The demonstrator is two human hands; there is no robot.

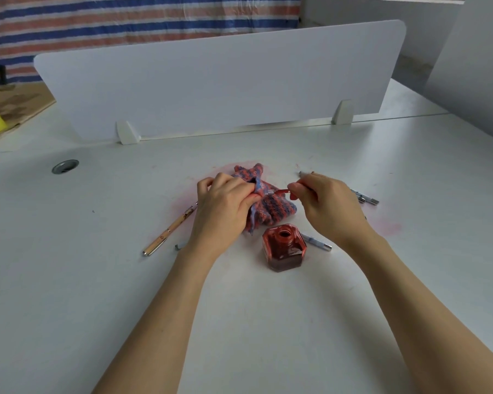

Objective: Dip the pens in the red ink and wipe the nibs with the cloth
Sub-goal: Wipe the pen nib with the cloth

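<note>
A crumpled red-and-blue striped cloth (271, 204) lies on the white desk (69, 280). My left hand (224, 201) pinches a fold of it. My right hand (326, 201) holds a red-stained pen section (279, 191) with its nib pointing left into that fold. An open glass bottle of red ink (284, 248) stands just in front of the cloth. A beige pen (170, 229) lies to the left of my left hand.
Pen parts lie by my right hand: a grey piece (316, 242) beside the bottle and others (366, 197) further right. A small clip (179, 247) lies near the beige pen. Pink ink stains mark the desk. A white divider panel (219, 81) stands behind.
</note>
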